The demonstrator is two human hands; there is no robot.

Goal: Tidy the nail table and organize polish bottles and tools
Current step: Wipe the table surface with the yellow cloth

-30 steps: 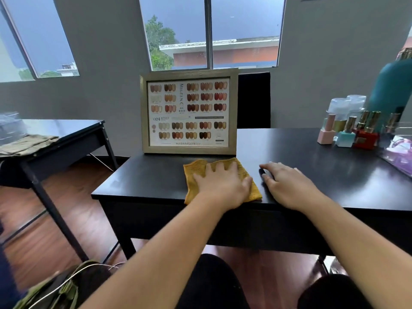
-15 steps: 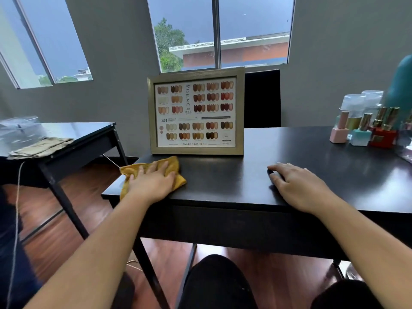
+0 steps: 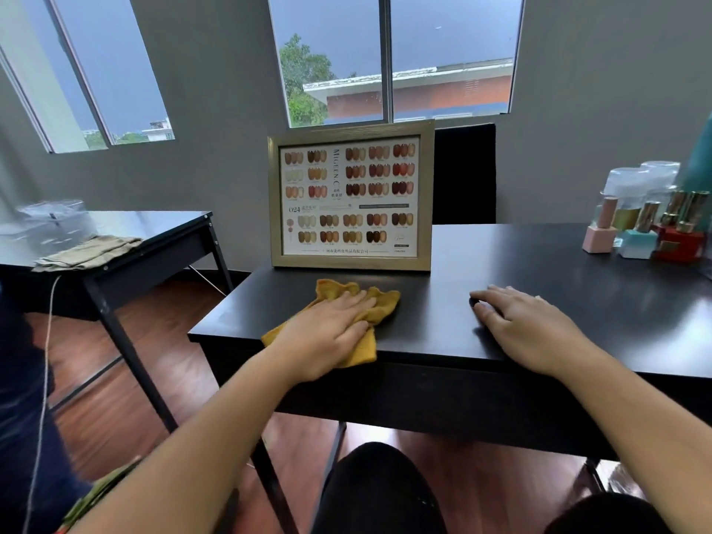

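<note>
My left hand point(image 3: 331, 333) presses flat on a crumpled yellow cloth point(image 3: 379, 302) near the front left corner of the black nail table point(image 3: 539, 287). My right hand point(image 3: 528, 325) rests palm down on the tabletop to the right, fingers spread, holding nothing. A framed nail colour chart point(image 3: 348, 196) stands upright just behind the cloth. Several polish bottles point(image 3: 647, 229), pink, teal and red among them, are grouped at the far right of the table.
A second black table point(image 3: 154, 229) stands to the left with a folded greenish cloth point(image 3: 86, 252) and a clear box point(image 3: 50, 221). A dark chair back point(image 3: 464, 175) rises behind the nail table. A teal object point(image 3: 699, 163) shows at the right edge.
My left hand slid the yellow cloth out to the table's left corner, then back rightwards toward the chart. My right hand stayed planted on the tabletop.
</note>
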